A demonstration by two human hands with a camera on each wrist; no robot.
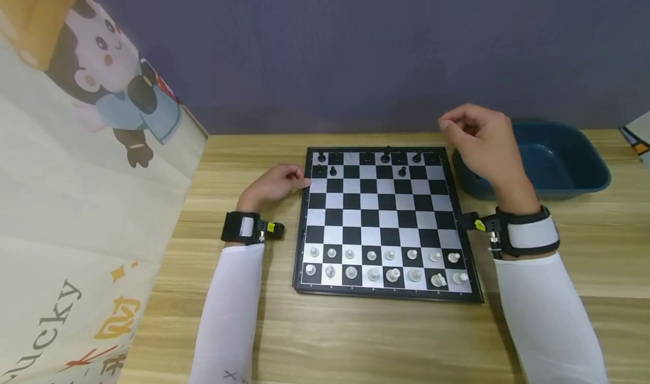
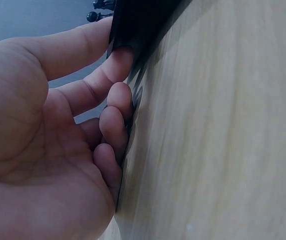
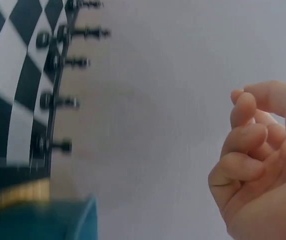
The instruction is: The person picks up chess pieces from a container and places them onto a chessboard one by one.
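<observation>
A chessboard (image 1: 381, 203) lies on the table. White pieces (image 1: 390, 264) fill its two near rows, and black pieces (image 1: 386, 157) stand in the back row, with several black pawns (image 1: 333, 171) in front. At the board's left edge, my left hand (image 1: 276, 184) pinches the rim: in the left wrist view the thumb of that hand (image 2: 47, 125) lies on the upper side, the index fingertip against the side below. My right hand (image 1: 482, 138) is raised past the board's far right corner, fingers curled, thumb and index fingertips together; nothing shows between them in the right wrist view.
Right of the board, partly behind my right forearm, stands a dark teal plastic basin (image 1: 563, 164). A dark wall (image 1: 355, 57) rises behind the wooden table (image 1: 386, 339). On the left hangs a printed cloth (image 1: 76, 215) with a cartoon figure.
</observation>
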